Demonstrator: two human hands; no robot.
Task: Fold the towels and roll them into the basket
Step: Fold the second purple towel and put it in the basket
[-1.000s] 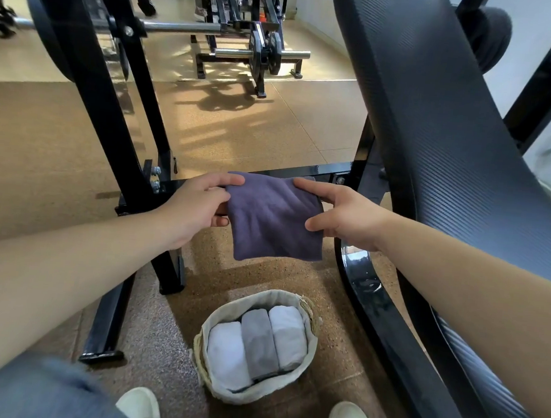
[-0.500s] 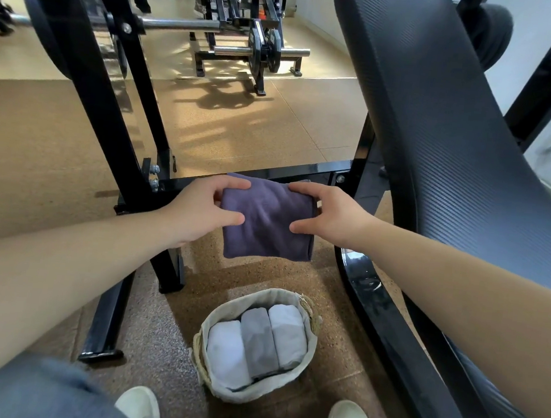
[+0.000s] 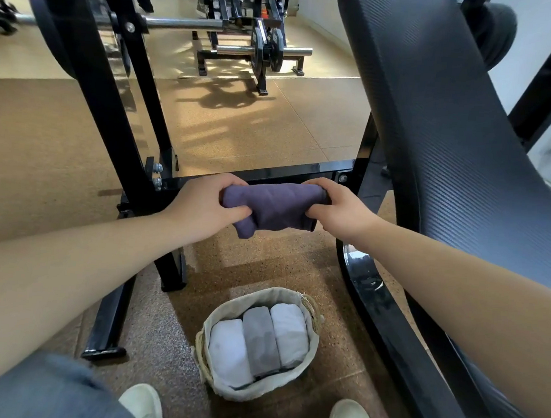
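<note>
Both bare arms reach forward over the speckled brown rubber floor (image 3: 255, 273), holding a dark purple cloth towel (image 3: 276, 205) in the air between them. The left hand (image 3: 206, 204) is curled tight around the towel's left end, thumb under and fingers over the top, and the right hand (image 3: 337, 207) grips the right end the same way. The towel is bunched into a loose horizontal roll, with a flap hanging down below it. Well beneath it, on the floor between two pale sneakers, stands a round woven basket with a cream fabric liner (image 3: 314, 342). Three rolled towels lie side by side inside: a white one (image 3: 228, 351) on the left, a grey one (image 3: 261, 341) in the middle, another white one (image 3: 290, 333) on the right. A black padded bench (image 3: 441, 123) slants along the right side
</note>
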